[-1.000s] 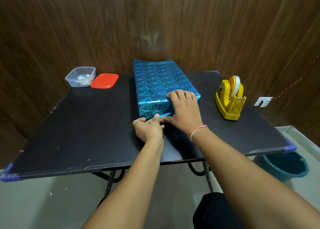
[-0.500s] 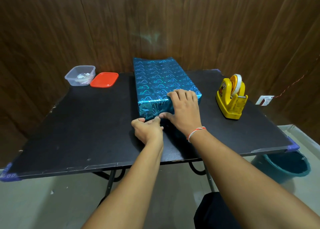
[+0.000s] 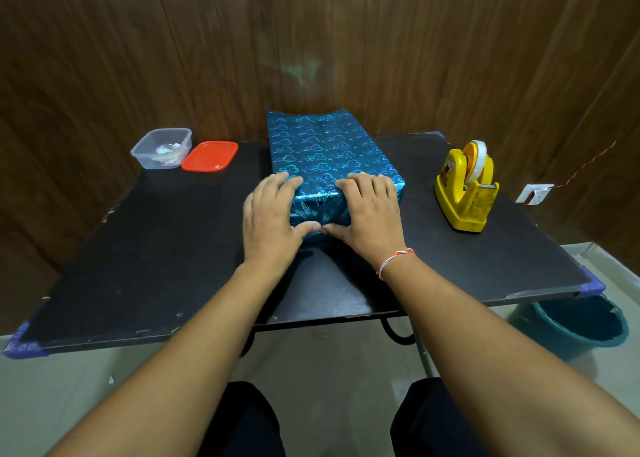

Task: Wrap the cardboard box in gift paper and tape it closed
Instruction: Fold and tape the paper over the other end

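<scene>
Rectangular box wrapped in shiny blue heart-patterned gift paper (image 3: pixel 325 155) lying flat at centre frame on the black folding counter (image 3: pixel 156 248), long axis running away toward the wood-panelled wall (image 3: pixel 138 58). Near end face of the box creased and crumpled, paper folded down over it.

Left hand (image 3: pixel 272 221) placed on the near left corner of the box: fingers extended over the top edge, thumb stretched along the lower part of the near end face. Right hand (image 3: pixel 369 214) placed likewise on the near right corner, fingers flat on top, thumb pointing inward. Thumb tips almost meeting at the bottom middle of the end face. Grip of each hand spread and pressing the paper, nothing pinched or enclosed. Red and white thread band (image 3: pixel 394 261) on the right wrist.

Yellow plastic tape dispenser with white tape roll (image 3: pixel 465 193) standing at right of frame, well apart from the box. Clear plastic container (image 3: pixel 161 148) and flat red lid (image 3: pixel 209 156) side by side at upper left of the counter. Teal bucket (image 3: pixel 581 325) on the floor at lower right.
</scene>
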